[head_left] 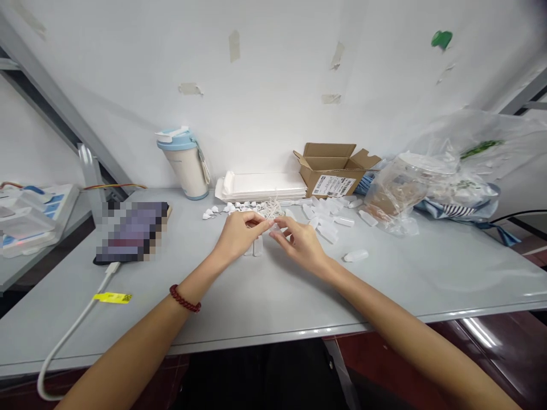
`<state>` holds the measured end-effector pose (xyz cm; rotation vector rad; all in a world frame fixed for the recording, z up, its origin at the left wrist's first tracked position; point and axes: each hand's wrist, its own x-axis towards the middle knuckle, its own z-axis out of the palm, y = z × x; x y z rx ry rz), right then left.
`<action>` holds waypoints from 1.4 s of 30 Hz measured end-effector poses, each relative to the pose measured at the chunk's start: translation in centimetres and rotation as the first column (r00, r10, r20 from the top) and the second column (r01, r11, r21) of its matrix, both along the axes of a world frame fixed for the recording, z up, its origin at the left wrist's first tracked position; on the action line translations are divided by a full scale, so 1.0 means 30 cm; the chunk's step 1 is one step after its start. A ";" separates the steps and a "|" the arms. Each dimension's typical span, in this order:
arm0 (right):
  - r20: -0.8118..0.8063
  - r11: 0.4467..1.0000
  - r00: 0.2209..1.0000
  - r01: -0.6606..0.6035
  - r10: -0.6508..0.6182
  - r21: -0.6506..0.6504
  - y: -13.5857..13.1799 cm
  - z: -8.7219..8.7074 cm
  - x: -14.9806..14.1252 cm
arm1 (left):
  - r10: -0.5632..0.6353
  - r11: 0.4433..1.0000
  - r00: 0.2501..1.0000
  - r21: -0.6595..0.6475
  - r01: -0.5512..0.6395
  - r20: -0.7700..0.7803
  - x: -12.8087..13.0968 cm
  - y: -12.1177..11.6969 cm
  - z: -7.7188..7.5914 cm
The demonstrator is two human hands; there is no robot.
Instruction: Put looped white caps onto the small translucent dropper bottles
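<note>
"Grey counter (239, 307) below you, and both your hands are up in the middle of it, fingertips nearly meeting!"

"What's your left hand (241, 232) doing?"

"Narrow at the tips, thumb and fingers drawn close, right in front of the tangle of white strands (272, 207). Your right hand (302, 242) comes in from the other side, fingers curled, thumb a little lower. Whether either one grips something small, I cannot tell."

"And the translucent pieces (328, 232)?"

"Scattered beside your right hand, one lone piece (356, 255) nearer you, and a couple more partly tucked under your left. Small white pieces (209, 214) lie beyond your left hand, in front of the white stack (265, 185)."

"Round the edges?"

"Open cardboard box (331, 171) just right of that stack, a clear plastic bag (395, 193) past it. Over to your left, the blue-lidded tumbler (183, 165) stands near the wall (273, 74), and a blurred-out device (134, 232) lies with its white cable (81, 319) looping over the front edge. Dark red bracelet (184, 299) on your left wrist!"
</note>
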<state>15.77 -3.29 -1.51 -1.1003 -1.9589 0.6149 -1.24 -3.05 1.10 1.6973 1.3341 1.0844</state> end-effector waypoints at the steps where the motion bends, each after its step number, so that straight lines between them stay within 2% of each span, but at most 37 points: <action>1: -0.014 1.000 1.000 0.002 -0.002 -0.016 0.000 0.000 -0.001 | -0.009 1.000 1.000 0.005 0.009 -0.008 -0.001 -0.001 -0.001; 3: -0.113 0.990 0.993 -0.036 0.020 -0.135 0.001 0.008 -0.002 | -0.035 0.999 0.999 0.001 0.035 -0.019 -0.003 -0.002 0.001; 5: -0.257 0.950 0.966 -0.114 0.037 -0.292 0.003 0.023 -0.001 | -0.046 0.999 0.998 0.013 0.046 -0.034 -0.006 -0.005 0.007; 7: -0.392 0.889 0.919 -0.206 0.033 -0.409 0.006 0.037 0.001 | -0.010 0.996 0.997 0.087 0.017 -0.080 -0.006 -0.011 0.015; 9: -0.491 0.838 0.871 -0.276 0.011 -0.470 0.010 0.046 0.003 | 0.038 0.976 0.987 0.218 -0.003 -0.157 -0.006 -0.018 0.022; 11: -0.554 0.806 0.832 -0.323 -0.008 -0.497 0.013 0.049 0.005 | 0.026 0.940 0.968 0.335 0.060 -0.248 -0.006 -0.024 0.024; 14: -0.599 0.771 0.800 -0.360 -0.034 -0.525 0.017 0.047 0.006 | -0.060 0.873 0.916 0.425 0.240 -0.396 -0.006 -0.029 0.016; 17: -0.628 0.731 0.776 -0.394 -0.061 -0.557 0.018 0.043 0.007 | -0.092 0.824 0.854 0.442 0.354 -0.513 -0.009 -0.030 0.002; 21: -0.636 0.684 0.769 -0.432 -0.061 -0.588 0.017 0.036 0.007 | -0.122 0.801 0.815 0.428 0.418 -0.567 -0.015 -0.026 -0.002; 23: -0.615 0.660 0.786 -0.431 -0.059 -0.615 0.018 0.031 0.004 | -0.161 0.810 0.797 0.383 0.444 -0.582 -0.019 -0.023 0.002; 26: -0.570 0.635 0.820 -0.412 -0.054 -0.653 0.022 0.020 -0.001 | -0.207 0.859 0.796 0.283 0.426 -0.569 -0.026 -0.019 0.006; 30: -0.435 0.638 0.900 -0.340 0.007 -0.691 0.033 0.008 -0.004 | -0.207 0.913 0.814 0.192 0.360 -0.543 -0.036 -0.014 0.002; 34: -0.293 0.680 0.954 -0.255 0.061 -0.688 0.035 0.008 -0.003 | -0.241 0.929 0.798 0.107 0.355 -0.552 -0.046 -0.012 -0.007; 37: -0.196 0.707 0.976 -0.201 0.090 -0.678 0.029 0.015 -0.002 | -0.272 0.931 0.784 0.052 0.360 -0.558 -0.052 -0.011 -0.012; 42: -0.124 0.734 0.982 -0.190 0.144 -0.652 0.023 0.022 0.001 | -0.306 0.929 0.755 -0.009 0.370 -0.580 -0.056 -0.011 -0.012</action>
